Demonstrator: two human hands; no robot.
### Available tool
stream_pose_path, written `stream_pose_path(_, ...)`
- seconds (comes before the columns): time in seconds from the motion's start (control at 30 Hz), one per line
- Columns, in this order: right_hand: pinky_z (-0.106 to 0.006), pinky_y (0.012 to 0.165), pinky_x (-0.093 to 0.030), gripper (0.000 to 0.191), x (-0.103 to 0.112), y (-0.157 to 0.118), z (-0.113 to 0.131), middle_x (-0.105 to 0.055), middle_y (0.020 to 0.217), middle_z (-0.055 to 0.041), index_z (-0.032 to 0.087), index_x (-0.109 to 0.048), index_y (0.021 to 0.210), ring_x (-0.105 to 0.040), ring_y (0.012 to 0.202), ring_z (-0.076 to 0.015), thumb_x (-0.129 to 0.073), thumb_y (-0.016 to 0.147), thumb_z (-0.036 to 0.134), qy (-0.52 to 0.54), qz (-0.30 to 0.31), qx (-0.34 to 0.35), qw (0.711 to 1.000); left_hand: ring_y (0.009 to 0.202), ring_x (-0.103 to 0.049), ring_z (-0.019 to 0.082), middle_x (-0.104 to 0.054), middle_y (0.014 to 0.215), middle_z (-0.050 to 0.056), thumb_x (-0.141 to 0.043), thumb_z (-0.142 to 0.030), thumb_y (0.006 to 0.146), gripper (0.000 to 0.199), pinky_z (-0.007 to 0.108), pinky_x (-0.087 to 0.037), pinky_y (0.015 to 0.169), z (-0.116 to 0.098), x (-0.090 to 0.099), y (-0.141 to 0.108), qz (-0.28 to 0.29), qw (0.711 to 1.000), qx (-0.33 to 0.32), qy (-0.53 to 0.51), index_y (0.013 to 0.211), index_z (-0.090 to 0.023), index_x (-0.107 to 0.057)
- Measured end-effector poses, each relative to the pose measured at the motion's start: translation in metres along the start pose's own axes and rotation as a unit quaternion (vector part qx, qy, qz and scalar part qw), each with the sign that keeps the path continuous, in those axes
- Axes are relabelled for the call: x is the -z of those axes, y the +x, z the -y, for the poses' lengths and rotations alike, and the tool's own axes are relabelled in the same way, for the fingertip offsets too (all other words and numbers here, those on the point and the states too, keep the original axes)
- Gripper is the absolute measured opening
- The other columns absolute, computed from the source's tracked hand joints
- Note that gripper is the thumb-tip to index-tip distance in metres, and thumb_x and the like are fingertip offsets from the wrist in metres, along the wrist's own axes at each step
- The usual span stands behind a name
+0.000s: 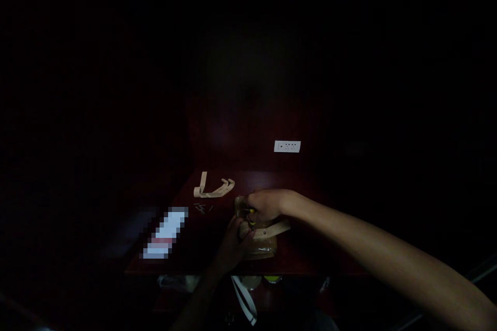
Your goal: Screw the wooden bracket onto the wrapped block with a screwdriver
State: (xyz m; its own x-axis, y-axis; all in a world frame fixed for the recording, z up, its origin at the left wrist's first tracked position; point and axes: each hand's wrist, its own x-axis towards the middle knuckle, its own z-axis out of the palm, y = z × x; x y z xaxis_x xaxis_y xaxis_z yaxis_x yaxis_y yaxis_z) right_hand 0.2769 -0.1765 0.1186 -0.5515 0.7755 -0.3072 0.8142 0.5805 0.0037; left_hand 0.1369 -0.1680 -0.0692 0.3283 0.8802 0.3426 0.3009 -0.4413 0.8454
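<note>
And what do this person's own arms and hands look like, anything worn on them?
The right hand has no visible glove, and the right forearm shows no sleeve, watch or band. The left hand also looks ungloved, and no sleeve shows on the left forearm; it is too dim there to rule out small items.

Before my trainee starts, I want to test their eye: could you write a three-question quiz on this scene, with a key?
1. Which hand has the yellow item?
2. True or false: in this picture, the nails lie to the right of the socket.
3. The left hand is touching: A, the nails; B, the wood strip; C, the socket.

Key: 1, the right hand; 2, false; 3, B.
</note>
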Motion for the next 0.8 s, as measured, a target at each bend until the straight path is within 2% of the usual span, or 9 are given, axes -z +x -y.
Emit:
stream_pose_path(0.1, -0.024, 0.056, -0.039, 0.034, -0.0016, -0.0018, -0.0008, -0.069, 0.094, -0.0121, 0.012, -0.063, 0.104, -0.063, 0.077, -0.0197, -0.054, 0.081, 0.035, 0.007, -0.019, -0.012, 1.000, 0.104, -0.054, 0.023, -0.061, 0.104, 0.007, -0.057, -0.048, 0.079, 0.033, 0.036, -0.041, 0.096, -0.0021, 0.0010, -0.0003, 0.007, 1.000, 0.002, 0.001, 0.098, -0.022, -0.057)
stream_pose_path(0.23, -0.024, 0.056, -0.040, 0.051, -0.0056, -0.0054, -0.0026, -0.066, 0.101, -0.0113, 0.015, -0.051, 0.117, -0.063, 0.079, -0.0203, -0.060, 0.075, 0.042, 0.063, -0.048, -0.030, 0.996, 0.103, -0.054, 0.023, -0.059, 0.107, 0.008, -0.056, -0.046, 0.080, 0.034, 0.037, -0.042, 0.094, -0.0028, 0.0018, 0.0001, 0.014, 1.000, -0.013, -0.014, 0.103, -0.021, -0.057)
stream_pose_path(0.37, -0.022, 0.058, -0.040, 0.039, -0.0074, -0.0081, -0.0051, -0.065, 0.099, -0.0067, 0.018, -0.051, 0.111, -0.061, 0.078, -0.0167, -0.059, 0.076, 0.033, 0.102, -0.033, 0.000, 0.994, 0.101, -0.054, 0.023, -0.059, 0.107, 0.008, -0.056, -0.044, 0.081, 0.032, 0.038, -0.042, 0.093, 0.0002, 0.0011, 0.0006, 0.008, 0.999, -0.025, -0.023, 0.103, -0.021, -0.057)
stream_pose_path(0.53, -0.022, 0.054, -0.037, 0.029, -0.0016, -0.0102, -0.0041, -0.066, 0.089, -0.0055, 0.017, -0.058, 0.104, -0.059, 0.072, -0.0154, -0.057, 0.075, 0.022, 0.053, -0.020, 0.009, 0.998, 0.095, -0.054, 0.021, -0.060, 0.095, 0.005, -0.057, -0.043, 0.080, 0.027, 0.037, -0.042, 0.092, 0.0033, 0.0005, 0.0004, -0.001, 1.000, -0.024, -0.013, 0.095, -0.021, -0.057)
stream_pose_path(0.67, -0.022, 0.049, -0.036, 0.027, 0.0006, -0.0084, -0.0011, -0.067, 0.089, -0.0087, 0.015, -0.063, 0.101, -0.060, 0.069, -0.0166, -0.056, 0.076, 0.024, 0.024, 0.001, -0.003, 1.000, 0.102, -0.052, 0.021, -0.058, 0.097, 0.004, -0.055, -0.042, 0.081, 0.024, 0.038, -0.038, 0.097, 0.0027, 0.0010, 0.0007, 0.013, 1.000, -0.026, -0.004, 0.093, -0.021, -0.056)
stream_pose_path(0.8, -0.023, 0.049, -0.037, 0.033, -0.0013, -0.0074, 0.0007, -0.068, 0.093, -0.0109, 0.014, -0.064, 0.105, -0.061, 0.068, -0.0174, -0.057, 0.075, 0.027, 0.011, 0.014, -0.014, 1.000, 0.106, -0.050, 0.021, -0.057, 0.105, 0.005, -0.054, -0.039, 0.083, 0.023, 0.037, -0.037, 0.097, 0.0019, 0.0011, 0.0012, 0.024, 0.999, -0.024, -0.010, 0.097, -0.021, -0.054)
